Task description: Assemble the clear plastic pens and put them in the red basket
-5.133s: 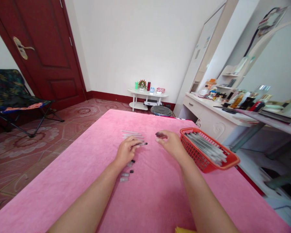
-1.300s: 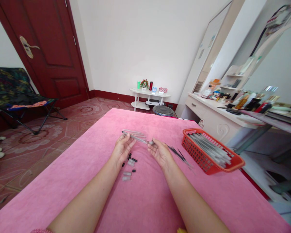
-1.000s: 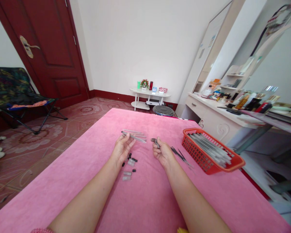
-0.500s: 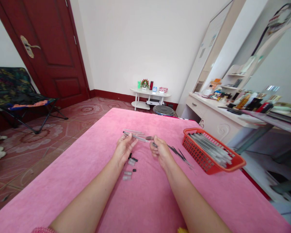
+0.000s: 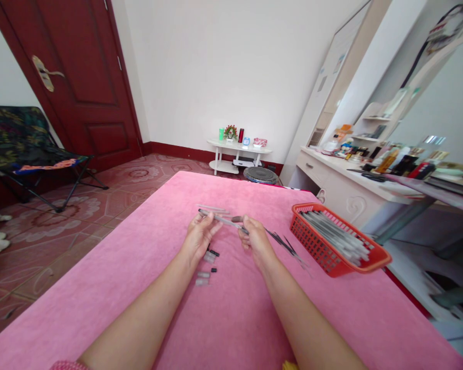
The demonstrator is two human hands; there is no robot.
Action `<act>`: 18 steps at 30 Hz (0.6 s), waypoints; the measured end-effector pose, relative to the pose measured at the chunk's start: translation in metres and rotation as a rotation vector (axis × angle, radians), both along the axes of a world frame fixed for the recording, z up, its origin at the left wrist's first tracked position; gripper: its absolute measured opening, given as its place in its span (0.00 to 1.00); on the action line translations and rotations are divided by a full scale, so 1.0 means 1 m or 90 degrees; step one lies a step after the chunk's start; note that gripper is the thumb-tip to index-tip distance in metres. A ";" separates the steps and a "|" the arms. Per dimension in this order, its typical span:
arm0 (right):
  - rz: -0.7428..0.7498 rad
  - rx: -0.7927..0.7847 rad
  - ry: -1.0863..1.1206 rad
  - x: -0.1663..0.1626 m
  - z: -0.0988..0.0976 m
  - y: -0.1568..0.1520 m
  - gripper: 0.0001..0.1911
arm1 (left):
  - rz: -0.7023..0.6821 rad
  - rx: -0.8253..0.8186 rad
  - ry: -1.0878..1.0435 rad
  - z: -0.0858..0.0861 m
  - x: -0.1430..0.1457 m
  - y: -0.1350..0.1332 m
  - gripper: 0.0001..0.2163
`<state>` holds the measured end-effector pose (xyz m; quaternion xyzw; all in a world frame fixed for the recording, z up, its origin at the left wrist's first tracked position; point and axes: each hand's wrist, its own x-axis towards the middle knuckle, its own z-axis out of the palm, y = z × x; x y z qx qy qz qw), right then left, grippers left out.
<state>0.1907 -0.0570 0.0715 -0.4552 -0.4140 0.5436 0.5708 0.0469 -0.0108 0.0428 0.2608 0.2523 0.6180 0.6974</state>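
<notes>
My left hand (image 5: pixel 199 237) pinches a clear pen barrel (image 5: pixel 220 219) near its left end, above a pink cloth-covered table (image 5: pixel 231 308). My right hand (image 5: pixel 254 240) is closed around the barrel's right end, where a small dark piece shows at the fingertips. Several small caps and pen parts (image 5: pixel 206 262) lie on the cloth just below my left hand. More clear barrels (image 5: pixel 213 208) lie beyond my left hand. Thin dark refills (image 5: pixel 289 247) lie to the right of my right hand.
An orange-red basket (image 5: pixel 370 257) full of grey pens stands at the right of the table. Beyond are a white dresser with bottles (image 5: pixel 355 177), a small white side table (image 5: pixel 237 153), a folding chair (image 5: pixel 19 154) and a dark red door (image 5: pixel 73 77).
A second ago my hands were apart, the right one holding a small dark piece. My right hand has come back to the end of the barrel that my left hand holds.
</notes>
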 end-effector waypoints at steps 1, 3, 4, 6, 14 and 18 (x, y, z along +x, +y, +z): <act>-0.003 -0.001 -0.003 0.000 0.000 0.000 0.23 | -0.002 0.006 0.003 0.000 0.000 0.000 0.04; -0.005 -0.001 -0.014 0.000 0.001 0.000 0.23 | -0.009 0.020 0.009 0.000 0.000 0.000 0.04; -0.007 0.000 -0.021 0.001 0.000 0.000 0.23 | -0.015 0.026 0.011 0.000 0.000 0.000 0.05; -0.013 0.005 -0.043 0.003 0.000 0.001 0.23 | -0.024 0.037 0.016 0.001 0.000 -0.001 0.05; -0.063 0.068 -0.162 0.003 -0.003 0.003 0.19 | -0.016 0.013 0.032 -0.001 0.003 -0.002 0.07; -0.102 0.103 -0.202 0.001 -0.002 0.003 0.16 | -0.036 0.009 0.046 -0.004 0.004 -0.002 0.08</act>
